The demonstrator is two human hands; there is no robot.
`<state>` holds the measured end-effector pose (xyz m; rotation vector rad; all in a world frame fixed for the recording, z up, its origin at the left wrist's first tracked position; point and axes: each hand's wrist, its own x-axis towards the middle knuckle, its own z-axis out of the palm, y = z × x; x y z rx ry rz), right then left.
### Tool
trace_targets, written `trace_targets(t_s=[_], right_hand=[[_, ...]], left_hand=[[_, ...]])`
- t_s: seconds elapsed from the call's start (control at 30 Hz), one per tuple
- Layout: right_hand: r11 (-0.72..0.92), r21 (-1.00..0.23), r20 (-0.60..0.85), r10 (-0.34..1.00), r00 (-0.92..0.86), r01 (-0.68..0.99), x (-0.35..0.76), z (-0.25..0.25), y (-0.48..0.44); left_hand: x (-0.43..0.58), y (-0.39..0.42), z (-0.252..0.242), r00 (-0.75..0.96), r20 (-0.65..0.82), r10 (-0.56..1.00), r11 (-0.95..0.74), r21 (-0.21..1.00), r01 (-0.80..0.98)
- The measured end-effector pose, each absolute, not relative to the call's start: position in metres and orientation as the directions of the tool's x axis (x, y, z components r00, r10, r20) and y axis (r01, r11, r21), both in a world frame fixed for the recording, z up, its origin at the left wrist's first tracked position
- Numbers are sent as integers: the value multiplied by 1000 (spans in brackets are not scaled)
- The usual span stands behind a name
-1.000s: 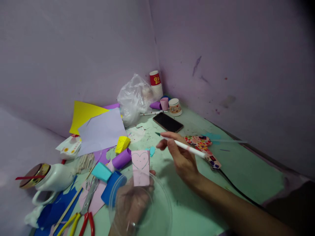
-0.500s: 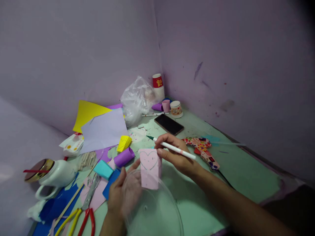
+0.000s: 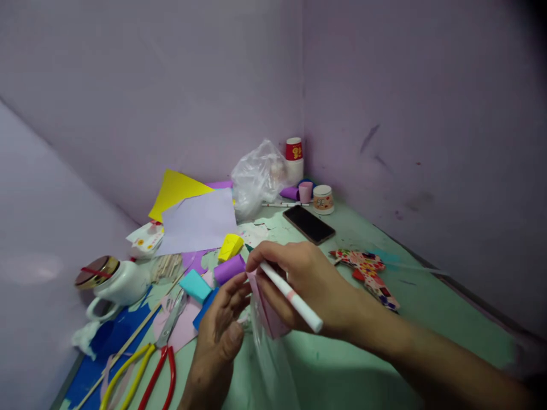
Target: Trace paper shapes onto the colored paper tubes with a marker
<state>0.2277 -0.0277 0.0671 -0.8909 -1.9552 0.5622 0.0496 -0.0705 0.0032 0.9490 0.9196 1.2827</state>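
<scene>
My right hand (image 3: 307, 285) grips a white marker (image 3: 294, 299) with a pink band, its dark green tip pointing away. The same hand's fingers also lie against a pink paper box (image 3: 271, 313), now turned side-on and partly hidden behind them. Beside the box, a clear plastic disc (image 3: 267, 353) is tilted nearly edge-on. My left hand (image 3: 224, 330) is just left of the disc, thumb apart from its curved fingers, with fingertips close to the box's edge. Whether those fingertips touch the box or disc is unclear.
Left lie scissors (image 3: 164, 336), a white mug (image 3: 123, 282), a purple paper tube (image 3: 229, 269), yellow (image 3: 231, 247) and turquoise (image 3: 195, 285) paper pieces. Behind are paper sheets (image 3: 200, 222), a plastic bag (image 3: 256, 179), a phone (image 3: 309, 224) and cups (image 3: 323, 200). A flower-patterned glue gun (image 3: 363, 265) lies right.
The pink box and clear disc have turned from facing me to side-on, hiding the heart drawing. My right hand has moved over the box; my left thumb has come off the disc. The view has shifted left.
</scene>
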Motion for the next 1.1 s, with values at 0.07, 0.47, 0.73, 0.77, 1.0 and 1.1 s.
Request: trace_targets(t_s=[0.07,0.47,0.73,0.77,1.0,1.1], right_hand=[[676,-623,558,736,-383,392,222,75,-34],[605,-784,596,796,-102,137,207,62,-18],[488,-832,500,865,24,-264,233,-4,-15],[488,-837,499,867,23,-248,232,-8,-17],[437,-897,442,890,-107,-67,225,-8,-25],[476,-879,462,865,-194,28,222,-4,-26]], left_hand=[[51,-73,12,98,-35,995,67,935,-349],[36,-48,-12,231,-163,959,278,702,-656],[34,-37,-44,405,-197,893,444,539,-716],[35,-37,-45,418,-198,887,456,522,-721],[37,-37,-47,428,-263,865,502,484,-717],[38,-38,-50,425,-295,856,517,478,-710]])
